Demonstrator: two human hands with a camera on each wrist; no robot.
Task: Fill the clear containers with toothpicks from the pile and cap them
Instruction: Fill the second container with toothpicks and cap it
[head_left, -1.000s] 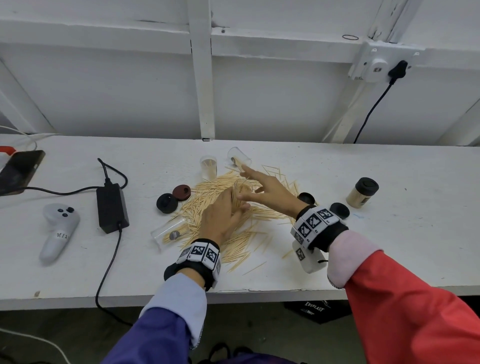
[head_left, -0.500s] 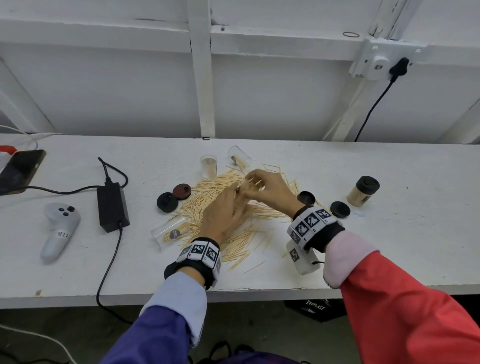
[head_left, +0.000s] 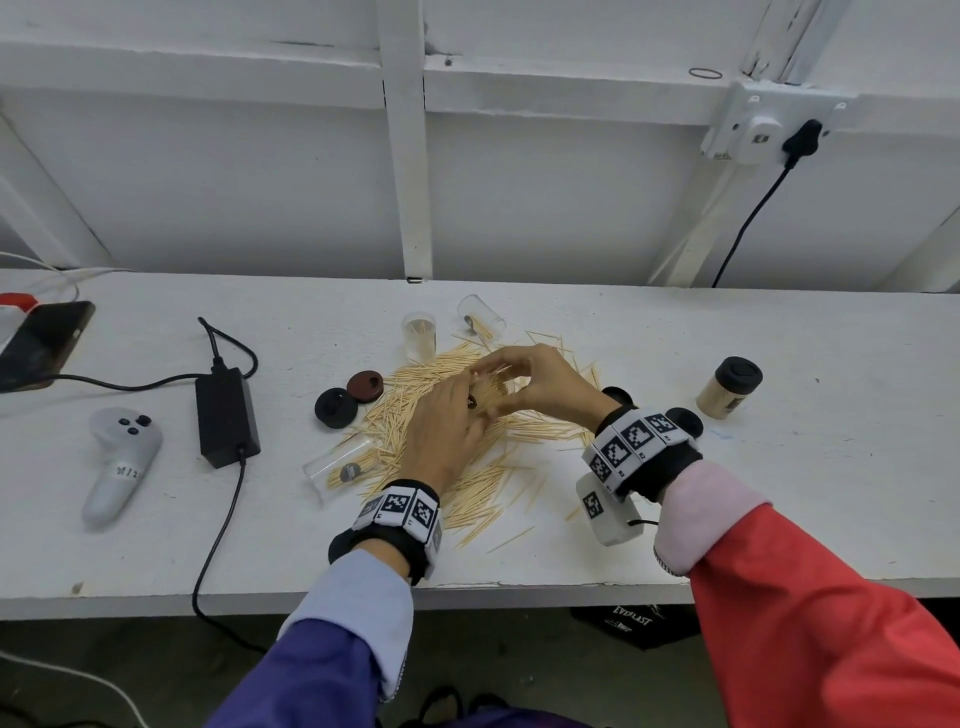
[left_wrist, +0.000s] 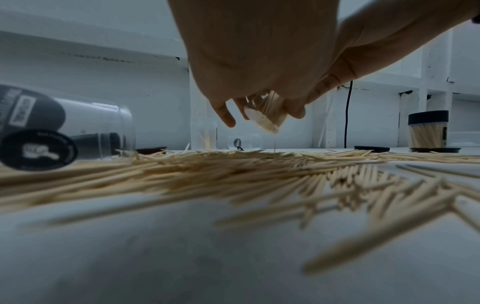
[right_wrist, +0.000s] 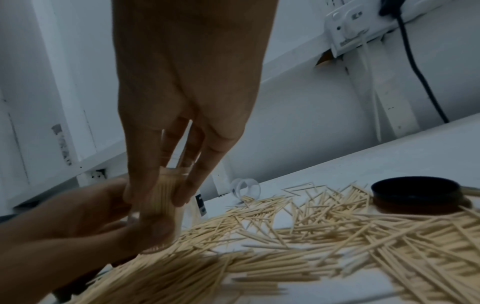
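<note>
Clear plastic, packed with pale wood: the container (right_wrist: 161, 207) I am working on is held just above the toothpick pile (head_left: 457, 415), near the middle of the bench (head_left: 779, 509), about midway between its front and back edges. Its long axis is tilted, with the base showing low in the left wrist view and the mouth up toward my right fingers (right_wrist: 187, 185).

My left hand (head_left: 447, 431) wraps the lower part of the container, fingers curled round it from the front-edge side. My right hand (head_left: 540, 384) comes in from the right end of the bench and sits over the mouth; its fingers are closed on the toothpick bundle (right_wrist: 162, 193) standing in the opening. So the bundle lies directly under the right fingertips, running along the container's own axis. I judge the next move to be a push down that axis, and it will go badly if the left hand lets the tube lean further.

Outward from there, 2 black caps (head_left: 684, 422) lie by my right wrist, nearer the right hand, so I would cap with that hand. 2 more caps (head_left: 336, 408) sit left of the pile. An upright container (head_left: 418, 335) and a tipped one (head_left: 480, 317) stand toward the back edge, another lies on its side (head_left: 337, 465) front-left, and 1 capped, filled container (head_left: 730, 387) stands well apart toward the right end.
</note>
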